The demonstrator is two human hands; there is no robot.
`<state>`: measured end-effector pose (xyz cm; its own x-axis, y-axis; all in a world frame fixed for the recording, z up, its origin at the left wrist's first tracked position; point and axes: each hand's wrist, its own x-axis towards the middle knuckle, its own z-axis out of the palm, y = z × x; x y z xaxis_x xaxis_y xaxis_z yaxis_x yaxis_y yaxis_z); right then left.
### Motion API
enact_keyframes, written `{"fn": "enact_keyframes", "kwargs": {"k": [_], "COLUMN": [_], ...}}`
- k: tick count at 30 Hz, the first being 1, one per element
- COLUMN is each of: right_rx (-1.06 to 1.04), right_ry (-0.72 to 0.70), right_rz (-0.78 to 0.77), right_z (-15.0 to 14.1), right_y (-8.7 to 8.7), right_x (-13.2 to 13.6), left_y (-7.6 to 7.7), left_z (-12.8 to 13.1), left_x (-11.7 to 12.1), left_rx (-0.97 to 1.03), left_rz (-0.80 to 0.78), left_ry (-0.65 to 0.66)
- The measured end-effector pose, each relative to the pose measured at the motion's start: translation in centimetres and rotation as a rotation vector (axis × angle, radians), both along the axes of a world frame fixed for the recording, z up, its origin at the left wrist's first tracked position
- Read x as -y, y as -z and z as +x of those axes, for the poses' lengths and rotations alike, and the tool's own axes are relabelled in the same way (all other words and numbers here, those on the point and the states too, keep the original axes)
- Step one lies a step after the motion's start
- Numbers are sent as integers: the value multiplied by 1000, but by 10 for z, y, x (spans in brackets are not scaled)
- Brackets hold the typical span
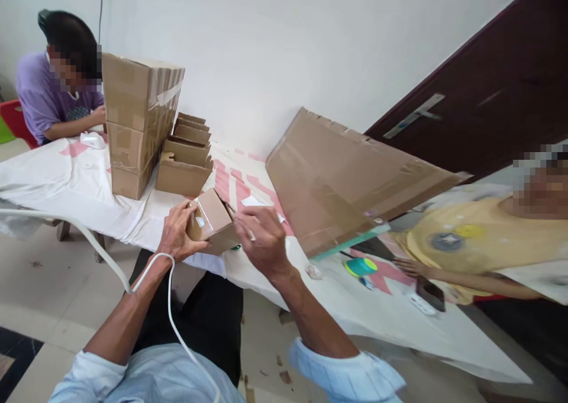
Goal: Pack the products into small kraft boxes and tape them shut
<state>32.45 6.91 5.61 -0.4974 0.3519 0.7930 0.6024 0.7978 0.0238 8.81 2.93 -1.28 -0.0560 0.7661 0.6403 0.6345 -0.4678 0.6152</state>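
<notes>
A small brown cardboard box with a white sticker is held at the near edge of the cloth-covered table. My left hand wraps round its left side from below. My right hand is at the box's right side, fingers curled and pinched at its flap; what they pinch is too small to name. A white cable loops over my left wrist.
A tall stack of flat cartons and a row of folded small boxes stand at the back left. A large taped cardboard sheet leans to the right. A teal tape roll and phone lie near a seated person in yellow. Another person in purple sits far left.
</notes>
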Motion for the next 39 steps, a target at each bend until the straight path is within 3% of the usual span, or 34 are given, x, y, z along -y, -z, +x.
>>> {"fn": "enact_keyframes", "kwargs": {"k": [2, 4, 10, 20, 39], "right_rx": [202, 382, 673, 685, 684], "right_ry": [-53, -47, 18, -33, -96], "right_rz": [39, 50, 77, 46, -25], "right_z": [-30, -49, -69, -65, -65], "right_y": [-21, -31, -34, -34, -40], "right_x": [7, 7, -4, -6, -6], "left_y": [-3, -4, -5, -13, -14], "left_z": [3, 5, 7, 10, 8], "left_x": [1, 1, 2, 6, 9], "left_rx": [-10, -8, 5, 18, 9], "left_rz": [-19, -32, -53, -75, -85], "left_ry": [-21, -38, -19, 2, 20]}}
